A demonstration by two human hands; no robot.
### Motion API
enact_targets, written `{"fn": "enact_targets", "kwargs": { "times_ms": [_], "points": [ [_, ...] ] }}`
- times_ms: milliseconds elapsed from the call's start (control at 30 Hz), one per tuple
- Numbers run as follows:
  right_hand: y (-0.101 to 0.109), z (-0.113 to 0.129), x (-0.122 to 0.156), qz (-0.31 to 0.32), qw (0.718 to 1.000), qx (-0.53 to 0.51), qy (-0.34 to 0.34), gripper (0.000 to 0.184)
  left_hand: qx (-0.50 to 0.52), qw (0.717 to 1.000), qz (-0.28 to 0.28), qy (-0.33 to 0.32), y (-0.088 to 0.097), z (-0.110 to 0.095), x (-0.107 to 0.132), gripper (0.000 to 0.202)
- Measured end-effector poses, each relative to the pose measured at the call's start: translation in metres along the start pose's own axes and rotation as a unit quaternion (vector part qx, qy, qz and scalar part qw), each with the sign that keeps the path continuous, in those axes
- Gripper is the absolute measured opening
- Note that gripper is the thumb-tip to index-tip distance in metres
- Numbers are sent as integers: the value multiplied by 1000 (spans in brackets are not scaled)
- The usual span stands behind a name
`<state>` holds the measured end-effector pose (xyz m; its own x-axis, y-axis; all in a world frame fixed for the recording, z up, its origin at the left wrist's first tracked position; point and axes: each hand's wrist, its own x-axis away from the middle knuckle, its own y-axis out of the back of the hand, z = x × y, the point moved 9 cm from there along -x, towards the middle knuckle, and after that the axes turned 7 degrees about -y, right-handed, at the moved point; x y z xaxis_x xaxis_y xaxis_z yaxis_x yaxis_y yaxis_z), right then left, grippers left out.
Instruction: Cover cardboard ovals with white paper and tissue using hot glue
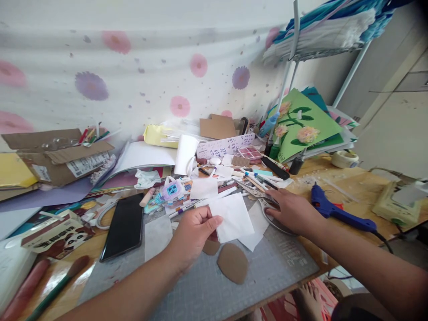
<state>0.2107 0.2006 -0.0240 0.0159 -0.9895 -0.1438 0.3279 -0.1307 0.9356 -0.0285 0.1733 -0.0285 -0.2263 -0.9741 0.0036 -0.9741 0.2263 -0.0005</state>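
My left hand (191, 234) pinches a small white sheet of paper (234, 218) between thumb and fingers, holding it up over the grey cutting mat (180, 290). To its right, my right hand (292, 209) has its fingers on the handles of a pair of metal scissors (263, 204); part of the handles is hidden under the palm. A rounded brown cardboard piece (233, 263) lies flat on the mat below the paper. Partly covered by my left hand and the paper is a second brown piece (211, 247).
A black phone (124, 227) lies left of the mat. Behind the hands are heaped pens, paper scraps and a white paper roll (185, 154). On the right rest a blue glue gun (341, 211) and a tape roll (345, 158). An open cardboard box (56, 156) stands back left.
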Motion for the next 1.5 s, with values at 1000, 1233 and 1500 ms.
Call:
{"fn": "enact_targets", "kwargs": {
  "times_ms": [1000, 1233, 1500],
  "points": [
    [37, 108, 33, -71, 938, -299, 162, 19, 133, 990, 44, 12, -12, 2, 3, 17],
    [13, 128, 40, 110, 897, -418, 86, 15, 80, 994, 68, -42, -14, -5, 3, 19],
    [-2, 124, 37, 156, 852, -499, 16, 14, 79, 992, 79, -64, -16, -12, 4, 14]
  ]
}}
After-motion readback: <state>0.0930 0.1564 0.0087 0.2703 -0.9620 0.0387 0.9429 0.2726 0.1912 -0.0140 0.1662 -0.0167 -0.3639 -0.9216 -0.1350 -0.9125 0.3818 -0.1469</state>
